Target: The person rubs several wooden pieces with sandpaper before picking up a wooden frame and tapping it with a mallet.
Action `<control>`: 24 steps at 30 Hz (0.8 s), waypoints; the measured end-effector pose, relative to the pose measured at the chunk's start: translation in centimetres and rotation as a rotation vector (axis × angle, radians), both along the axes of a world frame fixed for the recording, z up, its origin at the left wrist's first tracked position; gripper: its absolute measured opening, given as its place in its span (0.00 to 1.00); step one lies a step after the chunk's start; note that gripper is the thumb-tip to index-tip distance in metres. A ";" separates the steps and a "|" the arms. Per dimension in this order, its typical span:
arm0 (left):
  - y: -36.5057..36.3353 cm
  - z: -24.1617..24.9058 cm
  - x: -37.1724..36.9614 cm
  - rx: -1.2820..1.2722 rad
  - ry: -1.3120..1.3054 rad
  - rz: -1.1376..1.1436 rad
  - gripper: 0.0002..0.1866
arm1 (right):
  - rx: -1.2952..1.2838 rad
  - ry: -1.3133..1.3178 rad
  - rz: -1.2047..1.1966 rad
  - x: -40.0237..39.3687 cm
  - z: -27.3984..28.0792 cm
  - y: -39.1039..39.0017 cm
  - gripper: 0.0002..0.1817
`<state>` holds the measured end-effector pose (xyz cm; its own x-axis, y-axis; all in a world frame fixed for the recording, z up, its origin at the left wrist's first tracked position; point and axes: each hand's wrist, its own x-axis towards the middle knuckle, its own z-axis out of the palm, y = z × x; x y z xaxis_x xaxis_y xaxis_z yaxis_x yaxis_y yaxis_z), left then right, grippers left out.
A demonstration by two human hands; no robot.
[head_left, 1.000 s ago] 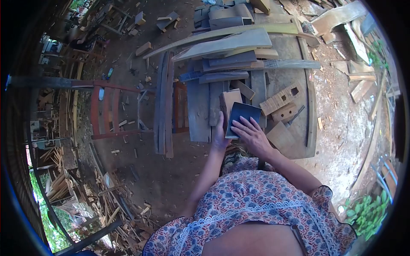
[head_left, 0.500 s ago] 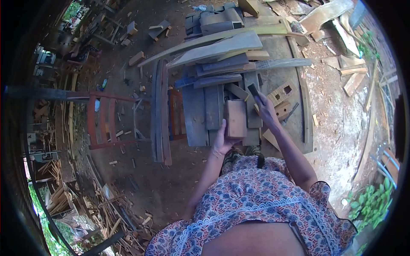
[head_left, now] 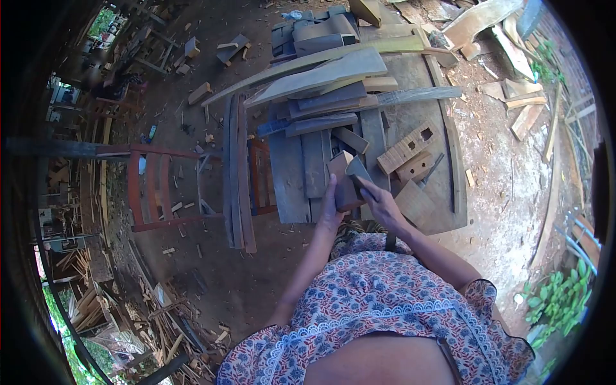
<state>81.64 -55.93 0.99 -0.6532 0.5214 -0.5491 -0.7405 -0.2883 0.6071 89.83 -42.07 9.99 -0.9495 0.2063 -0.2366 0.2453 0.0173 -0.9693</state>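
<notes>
A brown wooden block (head_left: 341,183) is tilted in my left hand (head_left: 329,210), whose fingers wrap its lower left side. My right hand (head_left: 383,208) grips a dark, flat, sheet-like piece (head_left: 359,169) against the block's right side. Its exact kind is hard to make out. To the right, on the wooden worktable (head_left: 410,212), lie a pale wooden piece with square holes (head_left: 405,149) and a smaller block with round holes (head_left: 414,167). Behind the hands, a short wood offcut (head_left: 350,139) rests on the boards.
Long planks (head_left: 321,74) are stacked across the table's far half. Left of it stand upright boards (head_left: 236,173) and a reddish wooden chair frame (head_left: 154,186). Scrap wood (head_left: 160,321) is heaped at the lower left. Plants (head_left: 558,298) grow at the right.
My right hand has come down and left, bringing the dark piece from above the table onto the block. My left hand has tilted the block and shifted slightly left.
</notes>
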 end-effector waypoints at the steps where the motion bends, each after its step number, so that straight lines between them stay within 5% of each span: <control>1: -0.1 0.4 -0.1 0.000 0.000 -0.006 0.34 | 0.074 -0.049 0.064 0.6 0.8 -0.2 0.19; 3: -0.2 1.7 -0.8 0.066 0.098 0.068 0.33 | 0.114 0.074 0.070 2.5 0.5 -0.8 0.18; 7: -3.3 -4.3 -3.6 0.332 -0.365 0.202 0.32 | 0.038 -0.166 0.403 4.0 3.2 -0.1 0.19; 8: -3.4 -5.0 -4.1 0.684 -0.445 0.104 0.34 | 0.028 -0.086 0.268 3.8 3.2 0.2 0.19; 11: -2.9 -2.0 -2.7 0.786 -0.536 0.069 0.32 | 0.000 -0.006 0.073 2.1 3.5 1.4 0.19; 13: -2.3 -1.5 -1.7 0.799 -0.462 0.001 0.32 | -0.013 -0.015 -0.066 0.6 3.7 2.4 0.19; 17: -2.6 -1.8 0.8 0.593 -0.014 -0.214 0.33 | 0.135 0.273 0.044 -0.1 1.8 -0.5 0.21; 19: -3.6 -0.4 2.7 -0.040 0.637 -0.188 0.37 | 0.222 0.262 0.129 0.5 2.4 -1.2 0.24; 23: -4.6 3.9 2.6 0.332 0.511 -0.158 0.37 | 0.396 0.300 0.374 1.3 1.2 -2.7 0.25; 24: -5.7 1.9 2.1 0.449 0.217 -0.093 0.37 | 0.521 0.340 0.457 1.3 1.2 -3.1 0.27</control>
<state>83.73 -61.61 2.93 -0.6673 0.7360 -0.1143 -0.6457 -0.4952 0.5812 91.17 -45.15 11.21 -0.9702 -0.2189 0.1037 -0.2059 0.5199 -0.8290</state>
